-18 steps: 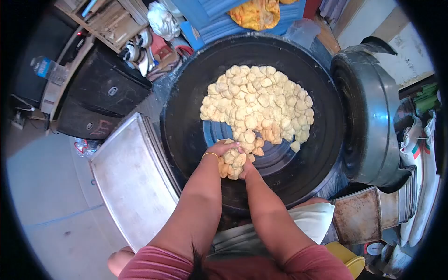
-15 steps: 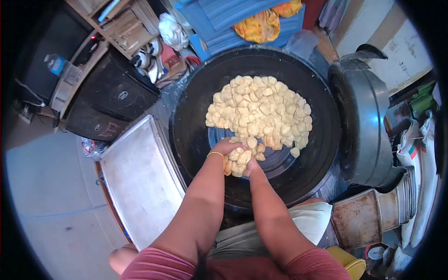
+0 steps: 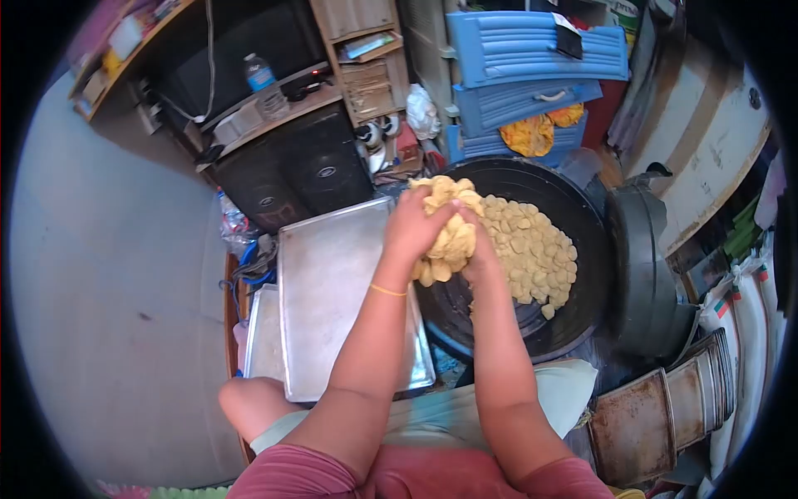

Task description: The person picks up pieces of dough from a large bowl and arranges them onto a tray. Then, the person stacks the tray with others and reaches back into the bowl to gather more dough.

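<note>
Hands, left hand [image 3: 416, 226] and right hand [image 3: 481, 254], fingers curled tight around one clump of pale yellow dough pieces [image 3: 453, 239] above the left edge of one round black pan [image 3: 465, 314], two silver metal trays [image 3: 332, 279] beside it, two black speakers [image 3: 324, 170], one plastic bottle [image 3: 264, 83], grey floor [image 3: 100, 291]

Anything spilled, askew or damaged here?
No spill: dough pieces lie in the black pan or in the clump between left hand and right hand. Odd: orange cloth hangs out of a blue drawer; tray at lower right looks rust-stained.
</note>
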`<state>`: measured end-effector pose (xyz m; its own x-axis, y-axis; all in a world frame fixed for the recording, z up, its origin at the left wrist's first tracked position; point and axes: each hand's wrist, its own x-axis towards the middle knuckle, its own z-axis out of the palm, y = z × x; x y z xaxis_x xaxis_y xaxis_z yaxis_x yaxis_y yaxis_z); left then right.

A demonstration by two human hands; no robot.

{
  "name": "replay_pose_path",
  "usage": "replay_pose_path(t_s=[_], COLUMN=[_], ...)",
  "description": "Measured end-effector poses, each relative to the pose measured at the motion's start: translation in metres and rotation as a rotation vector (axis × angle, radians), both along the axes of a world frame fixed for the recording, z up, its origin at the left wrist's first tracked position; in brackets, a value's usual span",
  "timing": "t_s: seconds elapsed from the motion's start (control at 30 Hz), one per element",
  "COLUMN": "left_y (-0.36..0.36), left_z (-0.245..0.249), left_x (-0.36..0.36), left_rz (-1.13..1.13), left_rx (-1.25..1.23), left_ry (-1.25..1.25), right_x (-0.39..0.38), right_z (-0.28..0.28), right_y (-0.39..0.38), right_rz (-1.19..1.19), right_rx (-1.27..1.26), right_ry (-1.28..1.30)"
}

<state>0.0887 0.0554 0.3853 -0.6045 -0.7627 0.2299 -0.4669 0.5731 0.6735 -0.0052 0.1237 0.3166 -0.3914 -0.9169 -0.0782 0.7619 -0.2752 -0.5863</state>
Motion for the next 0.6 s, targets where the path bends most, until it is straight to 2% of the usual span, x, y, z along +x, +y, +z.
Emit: replay_pose_path(t_s=[0.1,0.17,0.23,0.27,0.3,0.33,0.37,0.43,0.47,0.5,0.53,0.57,0.6], left_y=[-0.027,-0.039,-0.06,-0.05,-0.037,-0.034,-0.049,-0.09,-0.096,-0.095,-0.091,-0.089,-0.103], left_z=[-0.01,-0.034,-0.099,-0.1,-0.09,-0.084,-0.097,-0.15,-0.161,-0.156,-0.149,-0.141,-0.155], left_x=[0.079,0.128,0.17,0.186,0.201,0.212,0.223,0.245,0.251,0.253,0.256,0.259,0.264], left_rz=[0.127,0.188,0.23,0.246,0.349,0.449,0.462,0.136,0.117,0.124,0.144,0.167,0.216], left_rx=[0.001,0.106,0.223,0.226,0.166,0.109,0.113,0.384,0.473,0.48,0.559,0.638,0.34], left_ry=[0.125,0.204,0.186,0.194,0.014,-0.158,-0.143,0.32,0.51,0.526,0.627,0.721,0.558], right_x=[0.071,0.11,0.138,0.161,0.171,0.174,0.173,0.158,0.15,0.144,0.139,0.136,0.136], right_z=[0.012,-0.022,-0.029,-0.04,-0.051,-0.047,-0.042,-0.041,-0.036,-0.031,-0.029,-0.027,-0.028], right_y=[-0.027,-0.056,-0.053,-0.054,-0.052,-0.052,-0.052,-0.056,-0.057,-0.059,-0.065,-0.072,-0.078], right_rz=[0.07,0.098,0.155,0.009,-0.185,-0.151,-0.119,-0.035,-0.062,-0.086,-0.077,-0.174,-0.269], right_rx=[0.083,0.121,0.495,0.817,0.716,0.721,0.728,0.655,0.647,0.642,0.646,0.565,0.482], right_ry=[0.073,0.294,1.056,1.609,1.59,1.589,1.593,1.565,1.501,1.436,1.45,1.536,1.617])
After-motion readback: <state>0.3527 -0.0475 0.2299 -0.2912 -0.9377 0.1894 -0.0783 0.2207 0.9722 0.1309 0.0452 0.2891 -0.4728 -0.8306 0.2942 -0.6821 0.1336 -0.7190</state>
